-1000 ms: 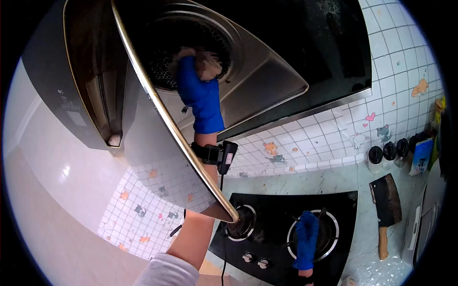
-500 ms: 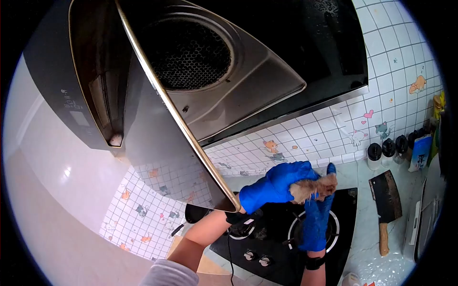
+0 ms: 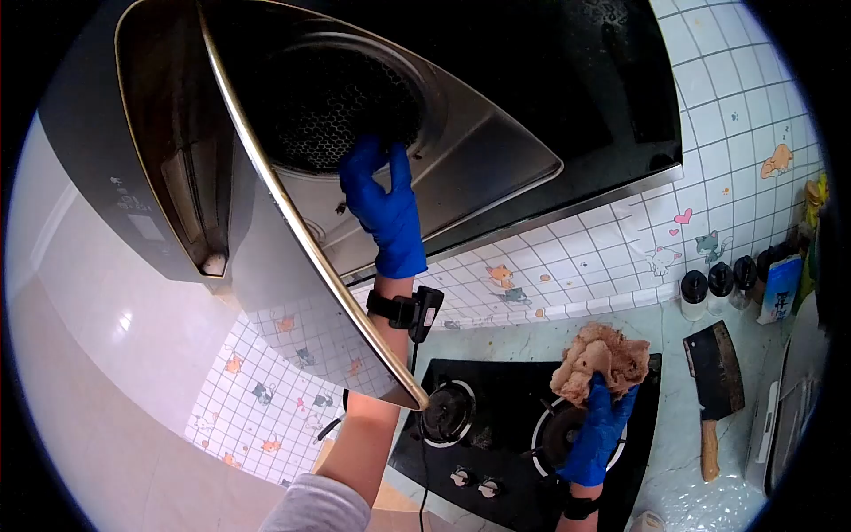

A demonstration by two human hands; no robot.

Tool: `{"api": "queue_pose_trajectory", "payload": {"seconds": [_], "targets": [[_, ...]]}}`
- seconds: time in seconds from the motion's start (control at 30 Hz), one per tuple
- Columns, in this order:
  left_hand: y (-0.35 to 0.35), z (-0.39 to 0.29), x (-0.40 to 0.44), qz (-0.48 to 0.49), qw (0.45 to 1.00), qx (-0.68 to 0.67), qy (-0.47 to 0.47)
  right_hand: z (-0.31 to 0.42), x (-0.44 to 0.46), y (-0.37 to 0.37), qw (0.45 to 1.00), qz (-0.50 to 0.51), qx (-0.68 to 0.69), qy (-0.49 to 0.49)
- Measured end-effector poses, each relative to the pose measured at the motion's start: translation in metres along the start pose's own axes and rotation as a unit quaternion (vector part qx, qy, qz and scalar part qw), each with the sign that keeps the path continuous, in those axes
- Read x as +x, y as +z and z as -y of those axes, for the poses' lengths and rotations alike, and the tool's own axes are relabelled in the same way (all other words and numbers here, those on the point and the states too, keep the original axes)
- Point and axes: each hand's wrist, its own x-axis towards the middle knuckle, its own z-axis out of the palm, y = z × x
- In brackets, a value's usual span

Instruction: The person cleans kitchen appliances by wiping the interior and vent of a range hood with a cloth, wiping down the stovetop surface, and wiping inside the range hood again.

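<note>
My left hand (image 3: 381, 208), in a blue rubber glove, reaches up under the range hood to the lower edge of its dark round mesh filter (image 3: 328, 142). Its fingers are apart, with the tips partly lost in shadow; whether they touch the mesh I cannot tell. Over the right burner, my right hand (image 3: 596, 439), gloved in blue as well, is closed on a crumpled brown cloth (image 3: 603, 359). The hood's tilted glossy panel (image 3: 292, 293) stands open in front of my left forearm and hides part of it.
The black gas stove (image 3: 496, 443) lies below, with a cable hanging past it. A cleaver (image 3: 714, 372) with a wooden handle rests on the wet counter at right. Black-lidded jars (image 3: 694, 288) and a blue packet (image 3: 780, 288) stand by the tiled wall.
My left hand has left the cloth and risen to the hood's filter. The cloth stays in my right hand, now spread wider and a little lower.
</note>
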Motion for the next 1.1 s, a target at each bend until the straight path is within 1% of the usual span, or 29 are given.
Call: {"api": "queue_pose_trajectory", "payload": {"seconds": [0.03, 0.13, 0.23, 0.37, 0.43, 0.47, 0.53, 0.63, 0.93, 1.07, 1.1], "targets": [[0.001, -0.002, 0.002, 0.013, 0.999, 0.019, 0.031, 0.002, 0.001, -0.001, 1.000, 0.007, 0.001, -0.004], [0.006, -0.007, 0.007, -0.015, 0.998, 0.047, 0.041, 0.002, 0.005, -0.006, 1.000, 0.013, 0.012, 0.003], [0.008, -0.008, 0.008, -0.018, 0.998, 0.061, 0.022, 0.004, 0.005, -0.008, 1.000, 0.005, 0.010, 0.009], [0.010, -0.011, 0.009, -0.031, 0.998, 0.043, 0.033, 0.000, 0.006, -0.013, 1.000, -0.005, -0.021, 0.012], [0.011, -0.016, 0.010, -0.035, 0.998, 0.059, 0.001, 0.003, 0.005, -0.012, 0.999, -0.007, -0.033, 0.011], [0.012, -0.014, 0.010, -0.035, 0.998, 0.059, 0.002, 0.003, 0.004, -0.012, 0.999, -0.009, -0.044, 0.010], [0.015, -0.010, 0.010, -0.061, 0.995, 0.063, 0.040, 0.002, 0.004, -0.011, 0.999, -0.016, -0.040, 0.009], [0.013, -0.007, 0.010, -0.045, 0.997, 0.052, 0.047, -0.002, 0.006, -0.015, 0.999, -0.014, -0.044, 0.004], [0.017, -0.013, 0.014, -0.078, 0.994, 0.066, 0.025, -0.001, 0.007, -0.018, 0.998, -0.022, -0.050, -0.014], [0.020, -0.007, 0.014, -0.069, 0.995, 0.072, 0.026, 0.004, 0.004, -0.021, 0.999, -0.018, -0.031, -0.020], [0.020, -0.006, 0.014, -0.071, 0.994, 0.078, 0.040, 0.005, 0.004, -0.022, 0.999, -0.020, -0.032, -0.021]]}}
